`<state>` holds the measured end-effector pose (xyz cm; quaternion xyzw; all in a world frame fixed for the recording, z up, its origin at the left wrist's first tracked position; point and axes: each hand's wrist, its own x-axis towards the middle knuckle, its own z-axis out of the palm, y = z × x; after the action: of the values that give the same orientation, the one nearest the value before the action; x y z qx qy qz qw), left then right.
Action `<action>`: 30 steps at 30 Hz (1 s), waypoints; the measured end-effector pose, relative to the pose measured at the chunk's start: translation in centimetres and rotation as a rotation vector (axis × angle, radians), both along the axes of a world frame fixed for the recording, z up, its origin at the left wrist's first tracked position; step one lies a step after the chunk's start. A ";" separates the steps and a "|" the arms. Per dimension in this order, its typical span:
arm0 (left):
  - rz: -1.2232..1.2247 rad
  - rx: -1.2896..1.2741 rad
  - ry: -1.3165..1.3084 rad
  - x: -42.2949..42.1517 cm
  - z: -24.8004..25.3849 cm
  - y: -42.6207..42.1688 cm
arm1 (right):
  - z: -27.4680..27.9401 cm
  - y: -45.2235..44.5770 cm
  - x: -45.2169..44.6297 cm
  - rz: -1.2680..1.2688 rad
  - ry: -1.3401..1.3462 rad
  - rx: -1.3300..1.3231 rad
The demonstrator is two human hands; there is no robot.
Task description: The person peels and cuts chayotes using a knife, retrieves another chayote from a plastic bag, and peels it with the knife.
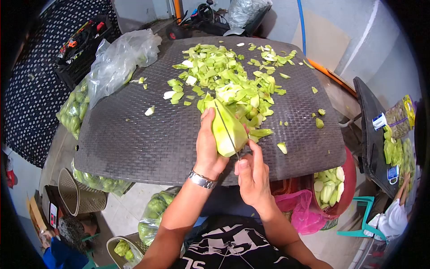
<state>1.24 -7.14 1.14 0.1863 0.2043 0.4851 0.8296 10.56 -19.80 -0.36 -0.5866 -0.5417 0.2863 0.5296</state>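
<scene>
A pale green chayote [225,136], largely peeled, is held over the near part of the dark woven-pattern table [139,130]. Wrapped around its left side is my left hand [209,145], with a metal watch [202,180] on the wrist. A thin knife [227,127] lies lengthwise across the chayote, its blade against the flesh. My right hand [253,177] pinches the knife at its near end; the handle is mostly hidden in the fingers. Just beyond the chayote spreads a heap of green peelings [219,67].
A clear plastic bag [118,62] lies on the table's left. Below the right edge, a red tub [350,179] holds peeled chayotes beside a pink bag [302,213]. Bagged chayotes [154,213] and a beige basket [78,193] stand lower left. Other people are at both sides.
</scene>
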 end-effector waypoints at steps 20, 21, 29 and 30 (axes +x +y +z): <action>0.047 -0.042 0.052 0.9 0.1 0.0 | 0.8 0.8 0.3 0.012 0.026 -0.063; 0.056 -0.050 0.051 0.8 0.3 -0.2 | 0.9 0.7 0.6 0.035 0.032 -0.082; -0.015 -0.011 0.079 0.2 0.5 -0.1 | 1.3 0.6 1.5 0.122 0.067 -0.163; -0.008 0.003 0.089 0.2 0.6 -0.1 | 1.4 0.7 1.7 0.132 0.074 -0.171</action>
<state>1.44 -7.19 1.73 0.2095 0.2394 0.4732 0.8215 12.23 -19.10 1.02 -0.5815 -0.5327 0.3874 0.4774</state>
